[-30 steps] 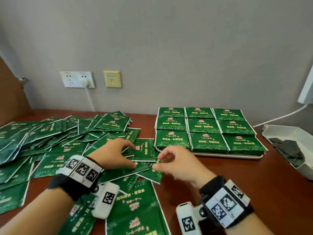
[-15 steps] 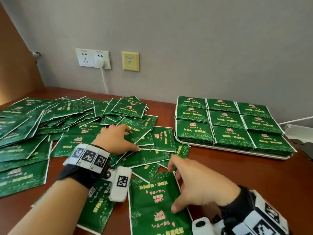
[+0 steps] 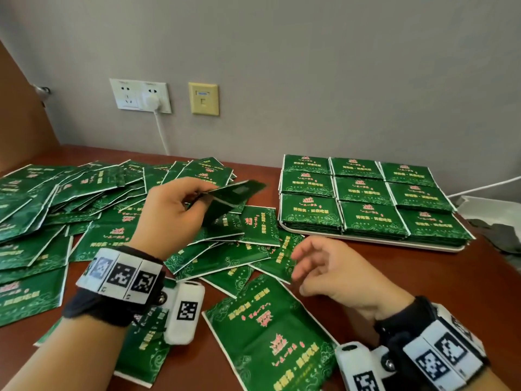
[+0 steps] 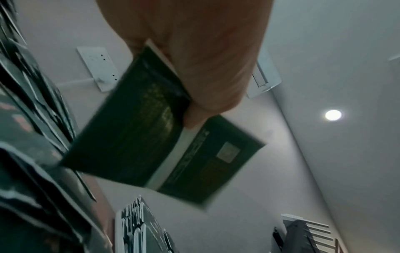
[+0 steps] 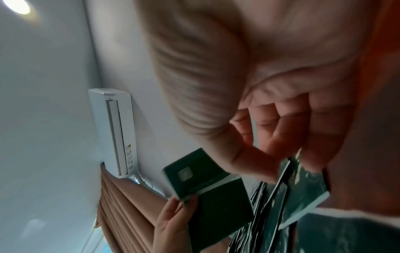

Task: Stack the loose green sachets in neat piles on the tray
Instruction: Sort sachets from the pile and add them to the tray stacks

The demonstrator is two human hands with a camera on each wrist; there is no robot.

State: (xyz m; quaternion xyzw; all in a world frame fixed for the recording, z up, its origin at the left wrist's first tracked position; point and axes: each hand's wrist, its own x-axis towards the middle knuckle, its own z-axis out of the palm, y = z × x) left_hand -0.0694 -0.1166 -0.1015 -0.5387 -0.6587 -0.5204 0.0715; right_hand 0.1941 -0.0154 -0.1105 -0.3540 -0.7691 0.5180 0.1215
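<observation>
Fingers of the left hand pinch a sachet at frame centre; the right hand hangs loosely curled, holding nothing. Loose sachets cover the wooden table; tray at right.

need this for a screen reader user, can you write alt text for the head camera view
A person's left hand holds green sachets raised above a scattered pile on a brown table, while the empty right hand hovers with fingers loosely curled. To the right, a white tray holds nine neat stacks.
</observation>
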